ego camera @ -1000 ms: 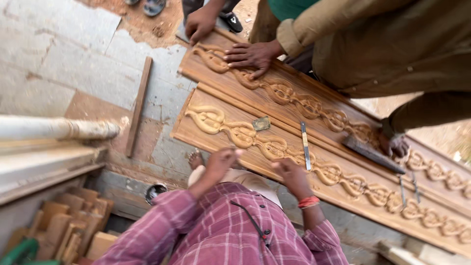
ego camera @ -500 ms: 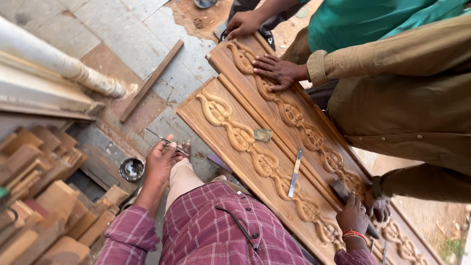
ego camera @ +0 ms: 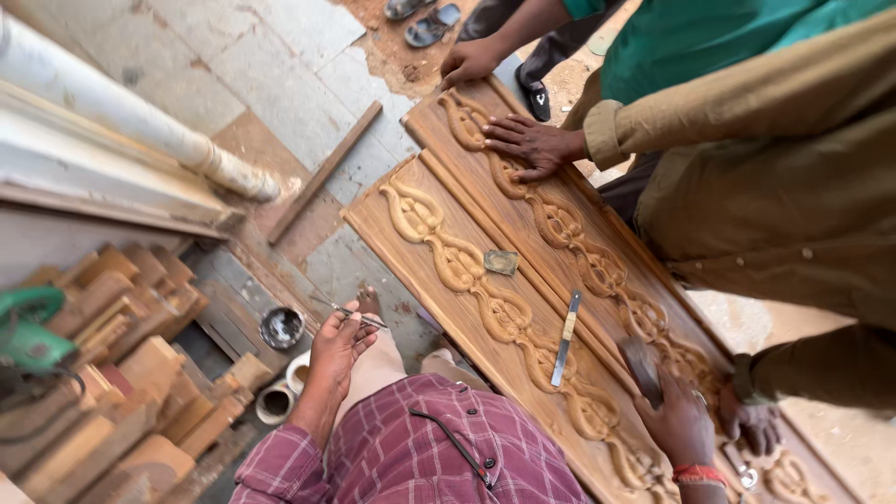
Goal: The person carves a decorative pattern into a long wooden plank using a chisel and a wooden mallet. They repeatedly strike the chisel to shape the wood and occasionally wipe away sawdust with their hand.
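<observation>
Carved panel (ego camera: 485,308) lies flat on the floor. Right hand (ego camera: 677,420) has moved onto it, fingers closed on a dark block; left hand (ego camera: 338,343) now off to the side, pinching a thin metal tool (ego camera: 359,317).

I see a white turned post (ego camera: 140,121) lying along the upper left, with a loose wooden strip (ego camera: 325,173) aslant on the stone floor (ego camera: 271,65) beside it. Stacked wood offcuts (ego camera: 112,373) fill the lower left, a green power tool (ego camera: 33,331) resting on them. A small dark tin (ego camera: 281,328) sits near two pale rings, perhaps tape rolls (ego camera: 276,399). A pair of sandals (ego camera: 422,19) lies at the top.
</observation>
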